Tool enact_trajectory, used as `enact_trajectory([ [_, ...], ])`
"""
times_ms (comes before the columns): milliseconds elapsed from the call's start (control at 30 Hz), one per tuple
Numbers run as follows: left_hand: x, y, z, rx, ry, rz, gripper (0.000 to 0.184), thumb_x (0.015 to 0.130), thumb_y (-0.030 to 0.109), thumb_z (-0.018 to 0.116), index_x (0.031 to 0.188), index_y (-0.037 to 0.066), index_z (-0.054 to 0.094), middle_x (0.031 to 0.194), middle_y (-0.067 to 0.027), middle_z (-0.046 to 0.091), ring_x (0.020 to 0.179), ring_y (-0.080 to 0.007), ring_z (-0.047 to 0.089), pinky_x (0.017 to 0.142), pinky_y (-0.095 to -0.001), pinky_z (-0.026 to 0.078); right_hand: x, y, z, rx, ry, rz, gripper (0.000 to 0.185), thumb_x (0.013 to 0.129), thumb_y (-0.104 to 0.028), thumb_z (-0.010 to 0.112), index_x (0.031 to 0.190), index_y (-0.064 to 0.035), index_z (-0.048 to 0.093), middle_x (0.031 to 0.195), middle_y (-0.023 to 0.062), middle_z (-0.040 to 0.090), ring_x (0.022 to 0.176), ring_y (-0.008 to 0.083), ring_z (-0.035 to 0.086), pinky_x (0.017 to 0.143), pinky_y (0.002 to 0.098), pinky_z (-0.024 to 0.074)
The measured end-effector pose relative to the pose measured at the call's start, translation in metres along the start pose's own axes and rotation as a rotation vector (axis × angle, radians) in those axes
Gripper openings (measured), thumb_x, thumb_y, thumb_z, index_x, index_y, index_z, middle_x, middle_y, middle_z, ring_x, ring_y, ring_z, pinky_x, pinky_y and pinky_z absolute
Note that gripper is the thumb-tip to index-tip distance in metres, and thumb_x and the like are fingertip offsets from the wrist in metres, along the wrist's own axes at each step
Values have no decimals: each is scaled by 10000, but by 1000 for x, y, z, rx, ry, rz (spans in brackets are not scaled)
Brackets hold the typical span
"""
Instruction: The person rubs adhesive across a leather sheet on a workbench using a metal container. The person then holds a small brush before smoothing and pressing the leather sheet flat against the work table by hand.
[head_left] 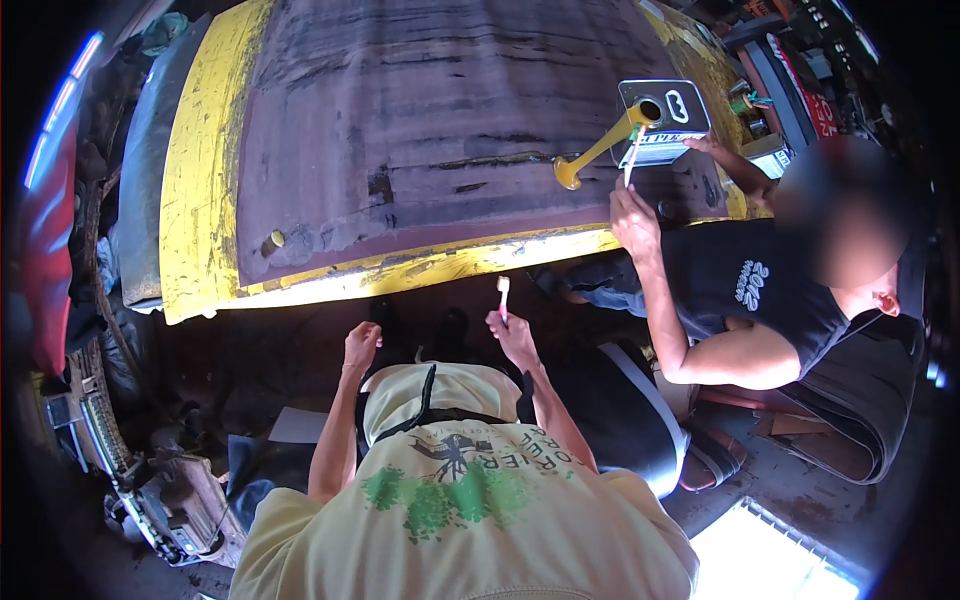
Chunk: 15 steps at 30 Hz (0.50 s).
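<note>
My right hand (514,338) is closed around the handle of a small brush (503,290), its pale bristle end pointing up near the table's front edge. My left hand (362,343) hangs in front of my body with its fingers curled; nothing shows in it. Ahead lies a table with a dark, stained top (420,130) and yellow borders. A co-worker at the right holds a stick-like tool (633,152) at the mouth of a metal can (660,110), from which yellowish, thick liquid (605,148) pours onto the table top.
The co-worker (760,270) leans at the table's right side. Rolled dark sheets (840,410) lie behind them. Boxes and tins (768,155) stand at the far right. At the left are a machine-like metal frame (130,480) and red fabric (50,250).
</note>
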<state>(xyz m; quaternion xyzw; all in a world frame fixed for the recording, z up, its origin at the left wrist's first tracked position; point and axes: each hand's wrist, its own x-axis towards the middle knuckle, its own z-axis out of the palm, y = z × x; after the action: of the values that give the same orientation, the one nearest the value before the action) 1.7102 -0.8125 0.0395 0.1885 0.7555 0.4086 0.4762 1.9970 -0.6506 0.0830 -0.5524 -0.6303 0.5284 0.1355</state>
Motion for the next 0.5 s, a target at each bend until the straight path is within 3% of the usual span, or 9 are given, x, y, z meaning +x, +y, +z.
enact_trajectory([
  [33,6,8,0,2,-7,6,187,852,153,552,885,-19,617,706,-58,623,636,-114,599,620,-249,495,5,-11,8,113,9,-99,253,915,-212,515,886,16,620,675,116,606,614,174,597,559,310,461],
  [167,35,23,-12,42,-117,33,206,854,174,543,914,-7,619,715,-54,623,639,-115,598,587,-245,484,19,-28,31,76,6,-164,210,924,-159,491,923,-6,634,626,46,550,588,95,530,530,244,415],
  [300,56,22,-45,135,-254,-77,259,859,240,535,979,22,606,765,-40,627,664,-115,597,542,-246,464,13,-15,58,-8,59,-130,237,920,-200,505,890,-4,635,589,28,506,545,90,480,503,266,391],
  [367,59,10,-64,173,-300,-198,267,867,262,526,993,38,600,766,-30,620,666,-116,588,534,-243,452,4,-3,71,0,85,56,272,913,-242,520,851,-5,639,563,16,481,522,88,450,477,270,362],
  [433,62,-14,-85,141,-266,-298,227,868,263,523,949,64,595,744,-24,602,636,-117,568,534,-259,450,-5,10,83,0,139,91,294,905,-268,535,819,-11,648,542,0,475,508,78,441,462,267,344],
  [500,61,-38,-106,129,-211,-392,189,859,250,523,891,75,586,711,-22,583,608,-121,554,526,-270,448,-16,17,91,16,150,329,317,887,-312,554,852,-15,662,696,147,627,676,172,611,633,325,455],
])
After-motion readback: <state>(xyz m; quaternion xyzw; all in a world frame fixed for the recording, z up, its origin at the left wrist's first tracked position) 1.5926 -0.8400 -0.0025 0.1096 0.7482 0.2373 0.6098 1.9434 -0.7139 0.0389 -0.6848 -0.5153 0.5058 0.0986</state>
